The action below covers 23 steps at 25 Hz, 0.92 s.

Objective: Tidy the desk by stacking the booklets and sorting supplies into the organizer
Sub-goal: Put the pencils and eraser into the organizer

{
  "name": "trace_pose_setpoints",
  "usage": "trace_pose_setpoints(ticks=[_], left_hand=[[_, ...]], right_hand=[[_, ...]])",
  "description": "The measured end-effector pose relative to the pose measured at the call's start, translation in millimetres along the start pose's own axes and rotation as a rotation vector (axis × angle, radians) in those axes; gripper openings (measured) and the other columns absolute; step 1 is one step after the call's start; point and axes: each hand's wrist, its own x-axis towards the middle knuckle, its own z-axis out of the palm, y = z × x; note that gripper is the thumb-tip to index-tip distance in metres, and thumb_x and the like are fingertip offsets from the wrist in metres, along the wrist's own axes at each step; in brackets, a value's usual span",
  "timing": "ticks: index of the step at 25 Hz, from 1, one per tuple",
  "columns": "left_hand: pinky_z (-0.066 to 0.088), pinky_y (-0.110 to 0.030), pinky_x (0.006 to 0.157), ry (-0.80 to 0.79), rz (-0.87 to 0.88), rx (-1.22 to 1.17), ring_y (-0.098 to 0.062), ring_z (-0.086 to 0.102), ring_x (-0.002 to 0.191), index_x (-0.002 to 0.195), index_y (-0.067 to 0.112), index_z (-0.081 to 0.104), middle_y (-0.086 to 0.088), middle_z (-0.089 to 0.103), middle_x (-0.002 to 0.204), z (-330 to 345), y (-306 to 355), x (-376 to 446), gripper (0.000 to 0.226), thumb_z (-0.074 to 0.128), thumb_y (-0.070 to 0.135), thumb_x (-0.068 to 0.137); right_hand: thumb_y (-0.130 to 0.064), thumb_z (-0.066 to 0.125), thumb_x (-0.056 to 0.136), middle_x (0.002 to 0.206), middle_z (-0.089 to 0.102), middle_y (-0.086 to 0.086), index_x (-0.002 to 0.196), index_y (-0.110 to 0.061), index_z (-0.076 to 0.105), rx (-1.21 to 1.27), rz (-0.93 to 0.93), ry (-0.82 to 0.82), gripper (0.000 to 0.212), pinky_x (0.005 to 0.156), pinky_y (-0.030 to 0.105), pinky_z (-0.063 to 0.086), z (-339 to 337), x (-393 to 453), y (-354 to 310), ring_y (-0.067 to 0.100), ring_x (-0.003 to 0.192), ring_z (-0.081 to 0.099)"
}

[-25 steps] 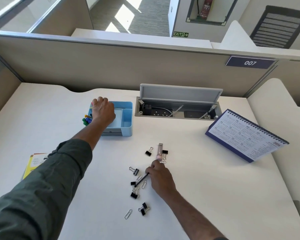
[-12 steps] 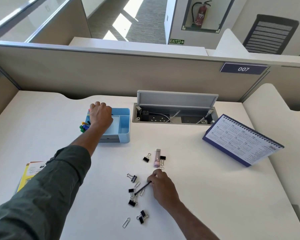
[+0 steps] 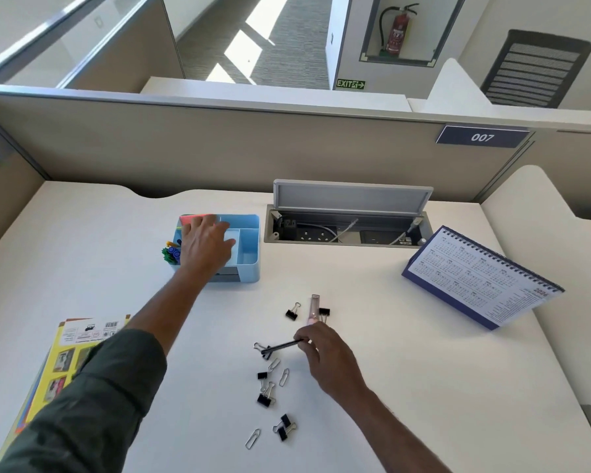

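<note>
A light blue organizer [image 3: 249,254] stands mid-desk. My left hand [image 3: 207,245] hovers over its left compartments with fingers spread and relaxed, holding nothing. Coloured pens [image 3: 171,252] stick out at the organizer's left side, and a pink pad [image 3: 191,219] shows at its back. My right hand [image 3: 325,353] pinches a thin black pen [image 3: 282,346], which points left, lifted a little off the desk. Several black binder clips [image 3: 265,399] and paper clips [image 3: 253,438] lie scattered around it. A pink tube [image 3: 314,308] lies just beyond my right hand. Yellow booklets [image 3: 72,349] lie at the lower left, partly under my sleeve.
An open cable box [image 3: 347,230] with sockets sits behind the clips. A blue desk calendar [image 3: 481,278] stands at the right. Partition walls [image 3: 219,141] close off the back and sides of the white desk [image 3: 423,387].
My left hand has opened and shifted right over the organizer. My right hand has lifted the black pen's end off the desk.
</note>
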Motion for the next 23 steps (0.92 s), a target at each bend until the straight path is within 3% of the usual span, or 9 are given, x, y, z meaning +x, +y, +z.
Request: trace_pose_setpoints(ticks=[3,6,8,11,16,20,23], left_hand=[[0.041,-0.048,0.1,-0.033,-0.007,-0.171,-0.031,0.053,0.124,0.129,0.018,0.067,-0.008,0.061,0.137,-21,16,-28,0.04,0.068,0.038,0.094],[0.051,-0.037,0.091,-0.182,-0.034,-0.569,-0.013,0.062,0.106,0.124,0.021,0.069,0.0,0.065,0.129,-47,40,-61,0.033,0.068,0.037,0.095],[0.05,-0.029,0.09,-0.259,0.142,-0.66,-0.001,0.059,0.101,0.119,0.026,0.071,0.007,0.065,0.124,-58,54,-87,0.027,0.071,0.034,0.093],[0.046,-0.019,0.095,-0.315,0.357,-0.644,0.0,0.057,0.111,0.119,0.03,0.07,0.015,0.064,0.12,-56,65,-114,0.03,0.075,0.031,0.09],[0.054,-0.022,0.079,-0.182,0.28,-0.745,-0.005,0.065,0.09,0.109,0.023,0.075,0.014,0.068,0.098,-55,75,-122,0.018,0.072,0.029,0.093],[0.044,-0.014,0.08,-0.097,0.267,-0.677,-0.005,0.054,0.095,0.106,0.022,0.077,0.01,0.06,0.1,-48,70,-117,0.015,0.074,0.025,0.092],[0.052,-0.03,0.076,-0.017,0.174,-0.687,-0.012,0.058,0.088,0.112,0.016,0.076,0.004,0.062,0.096,-44,57,-101,0.022,0.075,0.018,0.09]], right_hand=[[-0.021,0.058,0.096,0.1,0.058,-0.017,0.102,-0.027,0.065,0.084,-0.021,0.051,0.011,0.077,0.023,0.049,-14,12,-14,0.001,0.091,0.056],[-0.018,0.062,0.093,0.097,0.062,-0.014,0.1,-0.023,0.069,0.143,-0.028,0.105,0.011,0.077,0.023,0.05,-30,24,-31,0.002,0.083,0.059],[-0.018,0.065,0.091,0.093,0.064,-0.012,0.098,-0.022,0.071,0.17,-0.037,0.128,0.01,0.073,0.023,0.05,-41,32,-43,0.005,0.076,0.06],[-0.016,0.07,0.089,0.091,0.066,-0.012,0.098,-0.019,0.073,0.22,-0.04,0.162,0.011,0.066,0.017,0.048,-56,41,-62,0.008,0.07,0.061],[-0.015,0.072,0.088,0.088,0.07,-0.01,0.102,-0.016,0.073,0.339,-0.032,0.203,0.014,0.062,0.017,0.05,-66,50,-81,0.011,0.067,0.063],[-0.013,0.07,0.09,0.09,0.07,-0.008,0.115,-0.015,0.066,0.438,0.068,0.214,0.025,0.061,0.014,0.05,-64,46,-80,0.008,0.066,0.063],[-0.011,0.069,0.09,0.089,0.069,-0.009,0.116,-0.016,0.065,0.442,0.149,0.18,0.027,0.062,0.023,0.055,-53,39,-64,0.007,0.067,0.063]])
